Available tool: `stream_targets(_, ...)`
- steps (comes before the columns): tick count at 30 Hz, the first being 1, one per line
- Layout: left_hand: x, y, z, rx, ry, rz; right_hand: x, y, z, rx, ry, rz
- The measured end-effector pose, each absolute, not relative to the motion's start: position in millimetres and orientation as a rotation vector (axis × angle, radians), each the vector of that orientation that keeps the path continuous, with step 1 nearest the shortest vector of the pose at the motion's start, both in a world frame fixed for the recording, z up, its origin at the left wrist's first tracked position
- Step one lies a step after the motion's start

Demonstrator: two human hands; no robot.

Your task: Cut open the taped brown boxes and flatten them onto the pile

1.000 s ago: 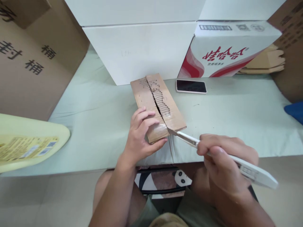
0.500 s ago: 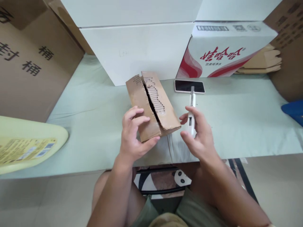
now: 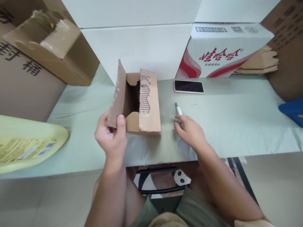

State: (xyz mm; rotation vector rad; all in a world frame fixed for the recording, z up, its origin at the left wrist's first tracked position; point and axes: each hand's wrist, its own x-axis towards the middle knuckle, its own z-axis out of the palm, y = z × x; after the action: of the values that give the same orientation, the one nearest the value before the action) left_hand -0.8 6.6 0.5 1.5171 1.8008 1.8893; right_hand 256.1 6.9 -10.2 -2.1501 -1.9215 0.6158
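Observation:
A small brown cardboard box point(image 3: 151, 116) stands on the green-covered table, its right flap torn into bare corrugated ridges. My left hand point(image 3: 112, 135) pinches the raised left flap point(image 3: 119, 91) between thumb and fingers. Part of the box's dark inside shows through the gap; its contents cannot be made out. To the right of the box, my right hand point(image 3: 190, 130) rests low over the table with its fingers closed around a white utility knife point(image 3: 179, 110). The knife's tip points away from me, and the palm hides its rear part. A phone point(image 3: 188, 86) lies flat behind the knife.
White cartons point(image 3: 139, 47) line the back, one with red lettering point(image 3: 220, 56). At the left stand an opened cardboard box point(image 3: 71, 63), a large brown carton point(image 3: 28, 91) and a yellow-green bottle point(image 3: 30, 145). A blue object point(image 3: 292, 112) sits at the right edge.
The small box has turned more upright and its left flap is lifted open. My right hand has lowered the knife to the table. Another opened box now shows at the back left.

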Motion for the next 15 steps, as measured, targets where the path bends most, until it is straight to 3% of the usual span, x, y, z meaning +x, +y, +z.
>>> stream_targets(4,-6,7,6,1.171,1.954,1.967,257,7,-16,-2.124,-1.902,0.573)
stream_targets(9,-11,17,14,0.810,1.686,2.139,271,15,-20,-1.689,-1.636,0.624)
stream_targets(12,-12,17,23,0.651,1.560,1.963,285,17,-18,-1.440,-1.455,0.678)
stream_targets(15,-11,7,33,0.620,1.520,1.574,295,16,-16,-1.258,-1.393,0.800)
